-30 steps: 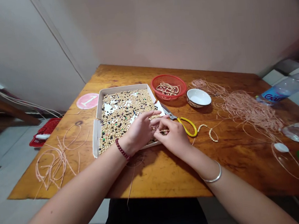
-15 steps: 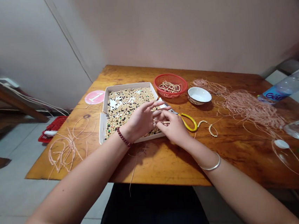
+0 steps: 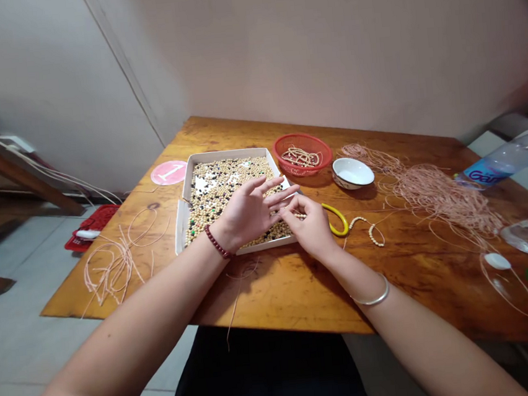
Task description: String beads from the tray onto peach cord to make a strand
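Observation:
My left hand [image 3: 251,211] is palm up over a shallow white tray [image 3: 181,228] of small beads [image 3: 217,193], mostly cream with black and a few green ones. Its fingers are stretched out and apart. My right hand [image 3: 310,221] meets the left fingers, its thumb and forefinger pinched together. Whatever sits in that pinch is too small to make out. Yellow-handled scissors [image 3: 341,220] lie just beyond the right hand, partly hidden by it. Right of them, a short strand of cream beads [image 3: 374,235] on thin cord rests on the table.
Behind the tray's right side stand a red basket [image 3: 299,171] with beaded strands and a white bowl [image 3: 353,172]. A heap of pink cord [image 3: 445,196] and a plastic bottle [image 3: 499,166] lie right; loose cord [image 3: 112,265] and a round pink tag [image 3: 168,173] lie left.
My right hand's pinch has shifted slightly up the left hand's fingers. The left fingers are spread a little more, and the palm shows more openly.

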### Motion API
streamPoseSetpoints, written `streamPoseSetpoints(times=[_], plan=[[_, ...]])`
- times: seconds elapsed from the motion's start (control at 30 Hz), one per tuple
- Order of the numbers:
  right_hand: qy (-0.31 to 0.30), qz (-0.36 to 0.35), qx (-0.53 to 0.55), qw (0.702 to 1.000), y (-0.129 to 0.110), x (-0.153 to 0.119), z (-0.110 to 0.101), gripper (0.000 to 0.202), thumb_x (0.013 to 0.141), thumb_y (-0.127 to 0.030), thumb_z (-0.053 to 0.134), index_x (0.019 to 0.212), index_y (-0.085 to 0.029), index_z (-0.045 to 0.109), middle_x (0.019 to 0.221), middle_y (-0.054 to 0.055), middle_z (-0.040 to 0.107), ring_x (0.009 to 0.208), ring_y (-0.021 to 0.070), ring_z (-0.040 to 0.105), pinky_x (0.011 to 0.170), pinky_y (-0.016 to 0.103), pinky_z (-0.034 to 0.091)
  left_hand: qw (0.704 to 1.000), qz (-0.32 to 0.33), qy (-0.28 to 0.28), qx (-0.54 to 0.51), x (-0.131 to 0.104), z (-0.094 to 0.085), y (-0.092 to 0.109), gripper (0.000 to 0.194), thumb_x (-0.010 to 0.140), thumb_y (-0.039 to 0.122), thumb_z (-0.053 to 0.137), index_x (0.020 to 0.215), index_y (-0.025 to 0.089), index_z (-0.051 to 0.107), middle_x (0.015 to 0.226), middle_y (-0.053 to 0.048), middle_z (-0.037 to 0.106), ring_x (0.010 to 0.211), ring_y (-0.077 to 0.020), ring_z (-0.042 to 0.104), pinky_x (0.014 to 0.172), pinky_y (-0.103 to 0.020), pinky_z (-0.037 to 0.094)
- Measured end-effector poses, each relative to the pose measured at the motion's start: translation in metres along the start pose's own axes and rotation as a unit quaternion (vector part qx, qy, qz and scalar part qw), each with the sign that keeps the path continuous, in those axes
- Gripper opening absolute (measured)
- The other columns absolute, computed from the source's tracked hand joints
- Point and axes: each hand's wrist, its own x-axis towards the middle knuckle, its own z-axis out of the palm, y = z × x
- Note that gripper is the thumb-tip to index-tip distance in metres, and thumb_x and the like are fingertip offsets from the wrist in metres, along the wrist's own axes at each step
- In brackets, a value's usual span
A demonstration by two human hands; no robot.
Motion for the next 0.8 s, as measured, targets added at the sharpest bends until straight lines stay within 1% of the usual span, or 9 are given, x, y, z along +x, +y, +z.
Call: streamPoseSetpoints(times=[0.23, 0.4, 0.6, 0.8], plan=[[0.034, -0.014, 0.014, 0.999, -0.0027, -0.0006, 0.0006, 0.019, 0.075, -0.027, 0.056, 0.060, -0.019, 0.046, 0.058, -0.003, 0.050, 0.055, 0.0110, 0.045, 0.055, 0.023, 0.036, 1.000, 0.001, 0.007, 0.003, -0.0010, 0.0024, -0.0001, 0.045, 0.083, 0.036, 0.051, 0.124, 0.018, 0.052, 0.119, -0.011, 0.063, 0.105, -0.0212, 0.059, 0.092, -0.035, 0.040], [0.047, -0.012, -0.001, 0.999, -0.0038, -0.0012, -0.0002, 0.019, 0.073, -0.025, 0.056, 0.058, -0.020, 0.044, 0.054, -0.005, 0.046, 0.050, 0.0100, 0.041, 0.051, 0.023, 0.033, 1.000, -0.002, 0.010, -0.005, -0.0011, 0.0041, 0.0007, 0.044, 0.084, 0.035, 0.051, 0.124, 0.017, 0.052, 0.118, -0.011, 0.064, 0.103, -0.0205, 0.061, 0.092, -0.034, 0.040], [0.052, -0.015, -0.027, 0.998, -0.0044, -0.0018, 0.0002, 0.020, 0.072, -0.024, 0.054, 0.057, -0.020, 0.042, 0.053, -0.005, 0.045, 0.050, 0.0101, 0.041, 0.051, 0.022, 0.033, 1.000, -0.002, 0.013, 0.001, -0.0001, 0.0027, 0.0000, 0.048, 0.083, 0.037, 0.051, 0.126, 0.016, 0.050, 0.116, -0.011, 0.064, 0.102, -0.0227, 0.060, 0.091, -0.037, 0.039], [0.050, -0.021, -0.063, 0.997, -0.0057, -0.0033, -0.0009, 0.019, 0.072, -0.025, 0.055, 0.058, -0.020, 0.042, 0.053, -0.005, 0.045, 0.049, 0.0098, 0.040, 0.051, 0.022, 0.033, 1.000, -0.008, 0.007, -0.005, 0.0007, 0.0007, -0.0025, 0.042, 0.082, 0.037, 0.052, 0.118, 0.016, 0.055, 0.114, -0.011, 0.065, 0.101, -0.0233, 0.060, 0.093, -0.039, 0.037]])
